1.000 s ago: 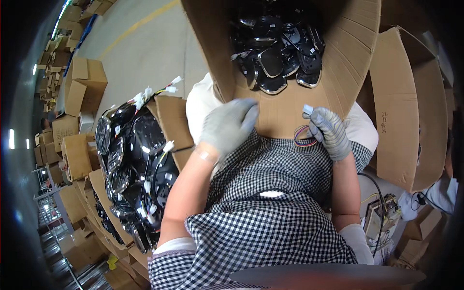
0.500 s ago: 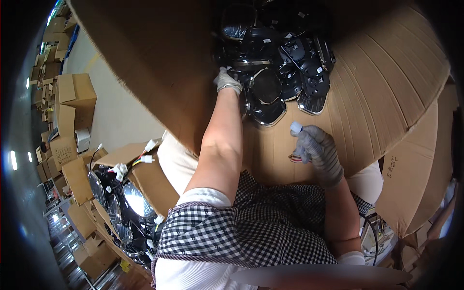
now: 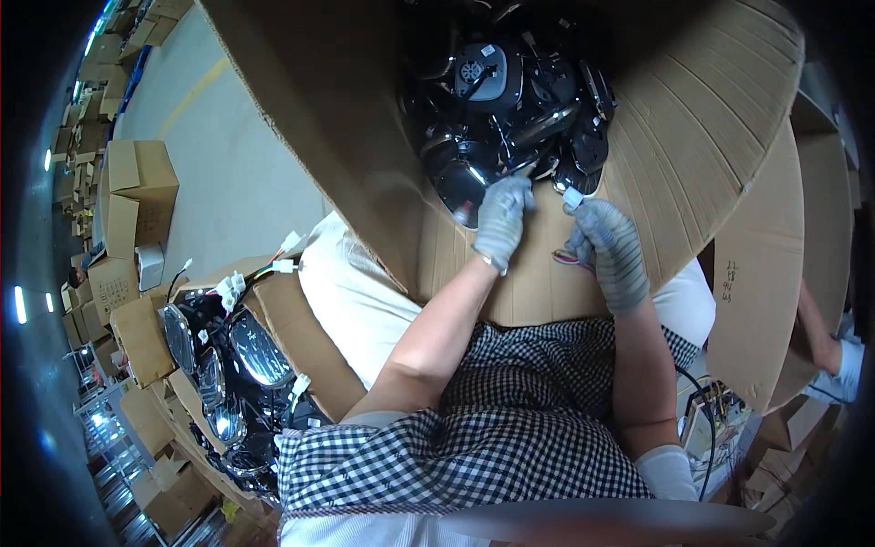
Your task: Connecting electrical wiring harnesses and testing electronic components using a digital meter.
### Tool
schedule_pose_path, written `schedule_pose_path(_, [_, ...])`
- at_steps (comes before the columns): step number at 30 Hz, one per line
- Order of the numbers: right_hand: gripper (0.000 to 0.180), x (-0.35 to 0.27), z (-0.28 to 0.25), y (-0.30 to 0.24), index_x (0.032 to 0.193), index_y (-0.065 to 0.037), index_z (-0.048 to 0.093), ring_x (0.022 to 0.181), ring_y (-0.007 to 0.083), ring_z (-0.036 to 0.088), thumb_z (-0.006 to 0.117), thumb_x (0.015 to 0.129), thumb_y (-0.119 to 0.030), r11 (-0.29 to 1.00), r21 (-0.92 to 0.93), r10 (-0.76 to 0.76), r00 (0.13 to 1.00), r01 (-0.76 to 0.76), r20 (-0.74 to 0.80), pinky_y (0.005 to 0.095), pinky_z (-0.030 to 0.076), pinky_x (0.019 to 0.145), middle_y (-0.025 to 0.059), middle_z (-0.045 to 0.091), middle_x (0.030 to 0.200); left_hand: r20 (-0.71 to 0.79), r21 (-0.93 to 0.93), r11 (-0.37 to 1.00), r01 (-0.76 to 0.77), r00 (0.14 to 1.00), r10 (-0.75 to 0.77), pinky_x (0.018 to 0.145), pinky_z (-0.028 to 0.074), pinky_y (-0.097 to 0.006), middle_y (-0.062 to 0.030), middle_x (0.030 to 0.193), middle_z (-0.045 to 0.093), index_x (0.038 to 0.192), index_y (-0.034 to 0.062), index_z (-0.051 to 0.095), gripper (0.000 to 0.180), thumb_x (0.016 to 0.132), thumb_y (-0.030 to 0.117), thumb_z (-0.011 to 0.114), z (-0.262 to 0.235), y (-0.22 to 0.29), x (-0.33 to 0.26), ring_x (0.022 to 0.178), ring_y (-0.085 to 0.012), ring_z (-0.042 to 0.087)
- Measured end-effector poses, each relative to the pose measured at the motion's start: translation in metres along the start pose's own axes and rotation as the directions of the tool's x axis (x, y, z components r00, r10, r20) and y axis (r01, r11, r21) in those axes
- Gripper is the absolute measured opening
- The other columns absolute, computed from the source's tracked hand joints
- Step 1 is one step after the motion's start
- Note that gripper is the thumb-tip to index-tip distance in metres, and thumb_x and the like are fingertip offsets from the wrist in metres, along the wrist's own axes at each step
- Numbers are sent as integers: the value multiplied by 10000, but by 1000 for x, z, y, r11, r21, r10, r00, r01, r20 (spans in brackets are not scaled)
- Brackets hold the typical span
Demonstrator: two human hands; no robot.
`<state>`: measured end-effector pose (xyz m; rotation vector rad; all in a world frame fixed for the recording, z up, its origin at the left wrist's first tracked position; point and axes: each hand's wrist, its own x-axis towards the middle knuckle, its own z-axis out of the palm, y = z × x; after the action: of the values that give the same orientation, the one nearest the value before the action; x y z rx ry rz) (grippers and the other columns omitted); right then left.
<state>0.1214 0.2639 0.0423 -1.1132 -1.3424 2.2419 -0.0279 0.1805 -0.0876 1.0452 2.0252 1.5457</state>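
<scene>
In my right hand point(image 3: 612, 251), closed in a grey striped work glove, is a white plug connector point(image 3: 572, 198). Its thin coloured wires point(image 3: 567, 259) loop out below the fingers. My left hand point(image 3: 503, 223), in a matching glove, is beside it with fingers curled; what they hold is hard to make out. A small blurred reddish-white piece point(image 3: 463, 213) hangs beside that hand. Just beyond both hands, glossy black housings with chrome rims point(image 3: 465, 182) lie heaped inside a large cardboard box point(image 3: 693, 182). One grey-backed housing point(image 3: 483, 71) lies deeper in.
At my left, another carton point(image 3: 305, 328) holds chrome-rimmed units with clear faces point(image 3: 260, 349) and white connectors point(image 3: 231, 290). Stacked cartons point(image 3: 141, 196) stand farther left. A black cable point(image 3: 713, 428) hangs at lower right. Another person's forearm point(image 3: 816, 328) shows at the right edge.
My left hand has drawn back from the heap toward my right hand. The housings have shifted, and the grey-backed one now shows. The right hand still holds the connector.
</scene>
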Motion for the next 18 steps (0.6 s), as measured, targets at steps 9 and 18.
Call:
schedule_pose_path(9, [226, -34, -6, 4, 997, -26, 597, 568, 35, 483, 545, 937, -237, 992, 39, -113, 990, 117, -87, 168, 384, 516, -16, 558, 696, 626, 323, 938, -129, 772, -109, 690, 466, -448, -155, 797, 618, 1064, 102, 579, 215, 883, 181, 494, -35, 92, -117, 771, -349, 605])
schedule_pose_path(18, [275, -118, 2, 22, 964, -32, 628, 483, 33, 406, 549, 937, -294, 995, -64, -72, 996, 76, 56, 194, 335, 449, -29, 482, 610, 525, 127, 961, -244, 839, 143, 680, 498, -394, -162, 829, 599, 1110, 47, 510, 281, 873, 186, 568, -85, 137, -133, 767, -335, 615])
